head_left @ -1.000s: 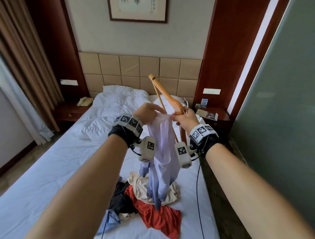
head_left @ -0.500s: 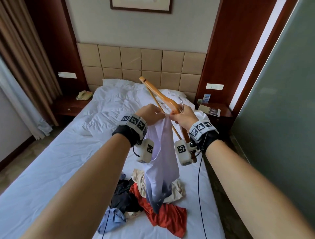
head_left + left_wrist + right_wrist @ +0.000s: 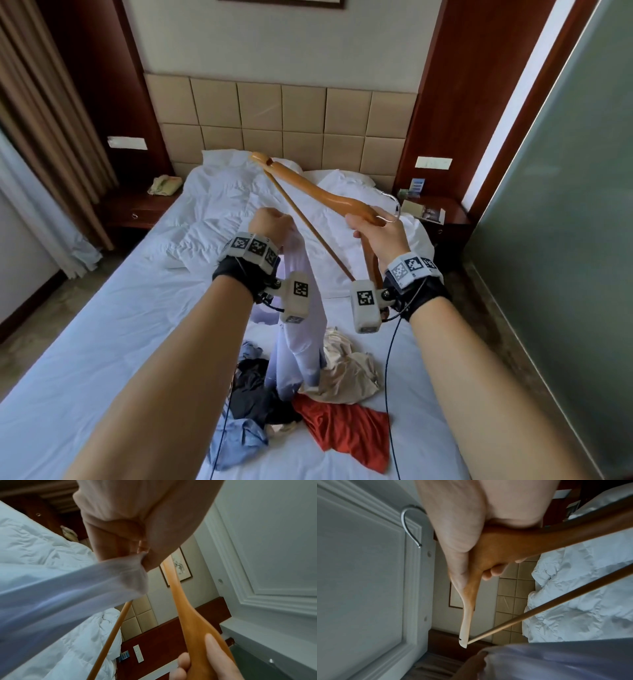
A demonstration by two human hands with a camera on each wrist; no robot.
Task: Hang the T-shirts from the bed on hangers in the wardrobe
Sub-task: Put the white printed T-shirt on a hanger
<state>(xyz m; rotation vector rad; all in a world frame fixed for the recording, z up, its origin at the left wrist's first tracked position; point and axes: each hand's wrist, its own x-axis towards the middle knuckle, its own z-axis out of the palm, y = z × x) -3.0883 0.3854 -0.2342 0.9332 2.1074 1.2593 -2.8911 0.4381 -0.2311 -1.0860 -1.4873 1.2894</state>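
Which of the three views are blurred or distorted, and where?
Head view: sharp, wide-angle bending of the room edges. Left wrist view: the lavender T-shirt is smeared near the lens. Right wrist view: the palm is soft, the wooden hanger clearer, its metal hook clearly outlined.

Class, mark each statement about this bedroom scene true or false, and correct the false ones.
1. The right hand holds a wooden hanger. True.
2. The left hand has an empty grip. False: it grips a pale lilac T-shirt.
3. The lilac T-shirt is already threaded onto the hanger. False: it hangs beside it from the left hand alone.
4. A red garment lies in the pile on the bed. True.
5. The hanger has a metal hook. True.
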